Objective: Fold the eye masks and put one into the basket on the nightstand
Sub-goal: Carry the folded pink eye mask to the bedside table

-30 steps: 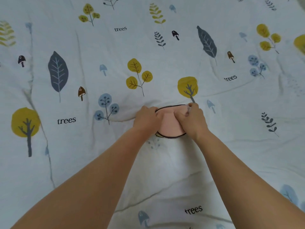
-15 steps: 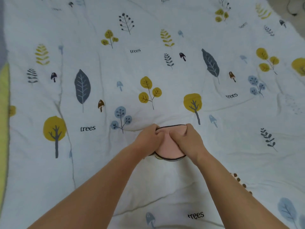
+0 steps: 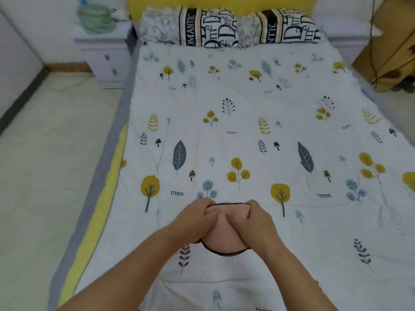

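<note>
Hands (image 3: 226, 223) grip eye mask (image 3: 221, 241); quilt (image 3: 247, 135) reads "trees".

My left hand (image 3: 197, 221) and right hand (image 3: 251, 225) press together on a folded pink eye mask (image 3: 221, 241) with dark trim, lying on the bed's leaf-printed quilt (image 3: 247, 122). Two lettered pillows (image 3: 229, 28) lean against the yellow headboard (image 3: 220, 2). On the white nightstand (image 3: 103, 50) to the left sits a blurred greenish basket (image 3: 96, 17).
</note>
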A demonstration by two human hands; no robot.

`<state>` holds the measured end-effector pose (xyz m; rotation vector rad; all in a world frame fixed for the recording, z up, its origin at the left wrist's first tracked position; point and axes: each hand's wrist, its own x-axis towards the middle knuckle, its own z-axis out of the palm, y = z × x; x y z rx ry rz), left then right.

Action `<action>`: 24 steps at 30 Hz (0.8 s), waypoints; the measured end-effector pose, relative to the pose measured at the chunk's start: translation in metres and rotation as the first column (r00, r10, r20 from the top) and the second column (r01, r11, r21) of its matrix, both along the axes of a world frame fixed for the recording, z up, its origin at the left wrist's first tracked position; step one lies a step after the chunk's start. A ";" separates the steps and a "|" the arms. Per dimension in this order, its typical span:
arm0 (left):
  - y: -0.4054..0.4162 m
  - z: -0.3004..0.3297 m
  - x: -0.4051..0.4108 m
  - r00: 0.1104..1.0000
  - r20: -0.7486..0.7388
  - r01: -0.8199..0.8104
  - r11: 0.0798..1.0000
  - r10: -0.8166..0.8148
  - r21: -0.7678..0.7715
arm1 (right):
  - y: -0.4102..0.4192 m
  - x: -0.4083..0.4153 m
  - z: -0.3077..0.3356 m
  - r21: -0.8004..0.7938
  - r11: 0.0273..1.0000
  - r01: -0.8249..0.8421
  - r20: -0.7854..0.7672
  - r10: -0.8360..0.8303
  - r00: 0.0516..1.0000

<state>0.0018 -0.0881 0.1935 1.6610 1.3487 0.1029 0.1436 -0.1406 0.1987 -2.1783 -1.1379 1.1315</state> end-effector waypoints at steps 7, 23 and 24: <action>-0.020 0.079 -0.065 0.994 0.024 -0.108 0.989 0.106 0.103 | 0.000 -0.055 0.080 0.109 0.979 -0.175 0.068 0.168 0.983; -0.121 0.187 -0.317 0.917 0.075 -0.394 0.857 0.392 0.332 | -0.050 -0.305 0.198 0.224 0.822 -0.524 0.146 0.503 0.852; -0.131 0.191 -0.339 0.911 0.075 -0.406 0.852 0.405 0.332 | -0.058 -0.327 0.201 0.227 0.812 -0.537 0.148 0.516 0.844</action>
